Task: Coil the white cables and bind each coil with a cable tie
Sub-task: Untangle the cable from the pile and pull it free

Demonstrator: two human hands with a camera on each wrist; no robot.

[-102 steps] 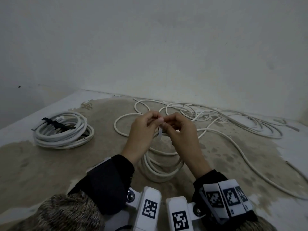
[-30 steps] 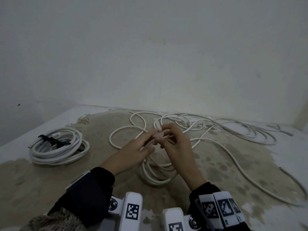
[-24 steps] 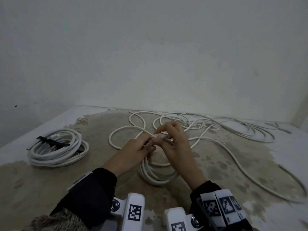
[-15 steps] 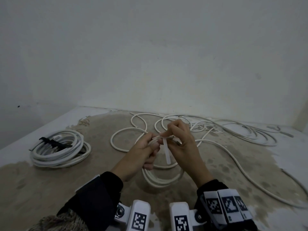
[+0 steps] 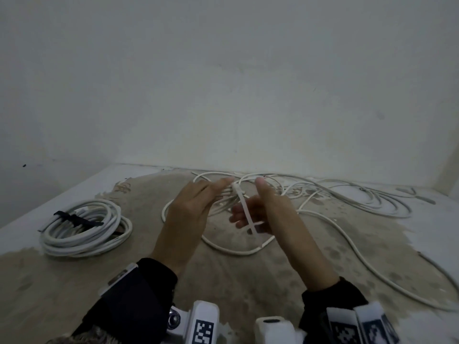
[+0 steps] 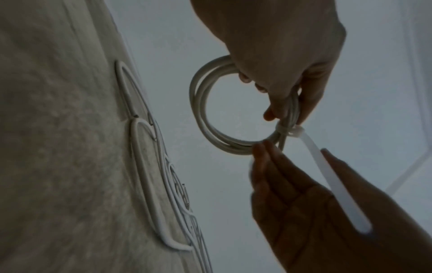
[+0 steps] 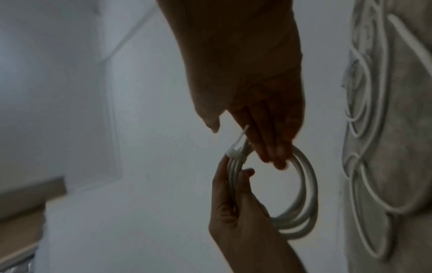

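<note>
The left hand point(image 5: 188, 214) holds a small coil of white cable point(image 6: 205, 118) raised above the tabletop point(image 5: 248, 281), its fingers and thumb curled round the bundled strands; the left wrist view shows the thumb on one side of the bundle and the fingertips on the other. Just past that grip, toward the fingertips, a white cable tie point(image 6: 294, 132) is cinched round the strands, its small square head sitting against the bundle. The tie's long free tail point(image 5: 246, 214) runs from there across the palm of the right hand point(image 5: 263, 212), which is spread with fingers straight and apart, closed on nothing; whether the tail touches the palm cannot be told. The right fingertips point(image 7: 275, 153) reach to the coil beside the tie. Beyond both hands, loose white cable point(image 5: 347, 194) sprawls in loops over the tabletop and trails off to the right of the right hand. Well to the left of the left hand lies a finished coil point(image 5: 84, 229), flat on the tabletop and bound with a black tie point(image 5: 74, 218). A pale wall point(image 5: 223, 83) rises behind the tabletop.
</note>
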